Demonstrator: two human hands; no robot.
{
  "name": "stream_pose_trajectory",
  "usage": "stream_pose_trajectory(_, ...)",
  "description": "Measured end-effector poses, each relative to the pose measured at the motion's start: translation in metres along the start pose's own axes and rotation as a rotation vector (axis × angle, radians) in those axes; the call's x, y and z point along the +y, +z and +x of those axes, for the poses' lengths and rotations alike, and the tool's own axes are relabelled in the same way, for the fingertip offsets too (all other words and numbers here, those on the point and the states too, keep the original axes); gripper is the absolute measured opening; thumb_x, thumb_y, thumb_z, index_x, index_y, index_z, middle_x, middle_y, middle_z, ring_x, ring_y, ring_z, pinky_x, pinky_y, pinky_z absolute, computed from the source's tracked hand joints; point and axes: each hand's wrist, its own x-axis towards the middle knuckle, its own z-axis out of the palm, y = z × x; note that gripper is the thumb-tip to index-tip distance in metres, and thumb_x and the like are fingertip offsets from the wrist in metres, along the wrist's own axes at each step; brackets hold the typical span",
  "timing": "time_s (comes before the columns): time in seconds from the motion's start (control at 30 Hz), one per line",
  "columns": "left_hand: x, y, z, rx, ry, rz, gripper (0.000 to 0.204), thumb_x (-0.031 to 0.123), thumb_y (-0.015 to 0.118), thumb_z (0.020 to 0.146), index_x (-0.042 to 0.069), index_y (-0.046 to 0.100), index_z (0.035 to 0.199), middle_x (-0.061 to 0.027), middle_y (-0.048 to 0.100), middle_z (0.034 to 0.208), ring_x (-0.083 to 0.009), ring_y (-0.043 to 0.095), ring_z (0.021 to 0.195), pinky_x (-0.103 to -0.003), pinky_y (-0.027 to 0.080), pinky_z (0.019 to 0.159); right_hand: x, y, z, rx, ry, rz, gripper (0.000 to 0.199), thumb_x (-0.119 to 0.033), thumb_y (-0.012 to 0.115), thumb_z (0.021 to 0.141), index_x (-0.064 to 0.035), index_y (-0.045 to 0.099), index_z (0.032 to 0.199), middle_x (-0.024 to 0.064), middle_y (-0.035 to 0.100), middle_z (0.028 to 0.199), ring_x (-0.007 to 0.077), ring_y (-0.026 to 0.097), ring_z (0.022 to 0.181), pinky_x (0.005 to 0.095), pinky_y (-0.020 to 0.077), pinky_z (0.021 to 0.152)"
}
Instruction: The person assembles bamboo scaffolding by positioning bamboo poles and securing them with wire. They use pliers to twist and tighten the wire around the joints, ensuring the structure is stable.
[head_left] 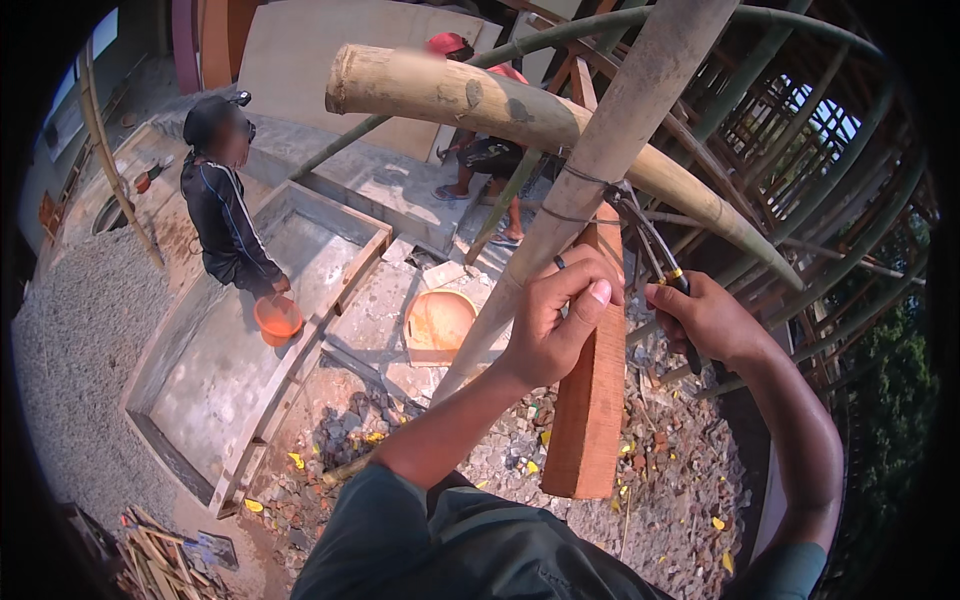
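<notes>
My left hand (553,318) grips a thick slanted bamboo pole (620,130) where it meets a reddish wooden plank (590,400). My right hand (705,318) is closed on the dark handles of pliers (650,245), whose jaws sit at the thin wire (580,195) wrapped round the pole and plank. A second, horizontal bamboo pole (470,98) crosses behind the joint. I look down from a height onto the ground far below.
Below, a person in dark clothes (222,215) holds an orange bucket (277,318) beside a concrete trough (230,340). Another orange basin (440,320) lies on rubble. A second person (490,150) stands farther off. Bamboo scaffolding (800,150) fills the right.
</notes>
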Motion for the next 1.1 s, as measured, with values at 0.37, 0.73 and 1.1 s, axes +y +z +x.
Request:
stream_pose_trajectory(0.37, -0.006, -0.006, 0.008, -0.702, 0.354, 0.361, 0.024, 0.022, 0.050, 0.082, 0.007, 0.063, 0.069, -0.0053, 0.061, 0.072, -0.0264, 0.061, 0.078, -0.049, 0.039, 0.095, 0.010, 0.018, -0.006, 0.039, -0.119, 0.118, 0.018, -0.022, 0.051, 0.098, -0.0064, 0.053, 0.088, -0.0033, 0.046, 0.066, 0.0070, 0.042, 0.056, 0.0294, 0.0353, 0.049)
stream_pose_trajectory(0.73, -0.005, -0.006, 0.007, -0.726, 0.270, 0.263, 0.032, 0.024, 0.047, 0.096, 0.005, 0.062, 0.076, -0.0052, 0.061, 0.073, -0.0232, 0.060, 0.081, -0.046, 0.041, 0.096, 0.008, 0.016, -0.013, -0.271, 0.101, 0.790, 0.023, -0.022, 0.055, 0.101, -0.0156, 0.044, 0.083, -0.0087, 0.032, 0.065, 0.0049, 0.029, 0.055, 0.0243, 0.0247, 0.049)
stream_pose_trajectory(1.1, 0.035, 0.027, 0.023, 0.288, -0.748, -0.979, 0.046, 0.046, 0.064, 0.096, 0.009, 0.052, 0.121, -0.0061, 0.055, 0.111, -0.0195, 0.054, 0.106, -0.038, 0.044, 0.091, -0.016, 0.009, -0.024, -0.240, 0.161, 0.647, 0.010, -0.012, 0.058, 0.096, -0.0129, 0.051, 0.088, -0.0073, 0.036, 0.067, 0.0043, 0.031, 0.055, 0.0235, 0.0258, 0.048)
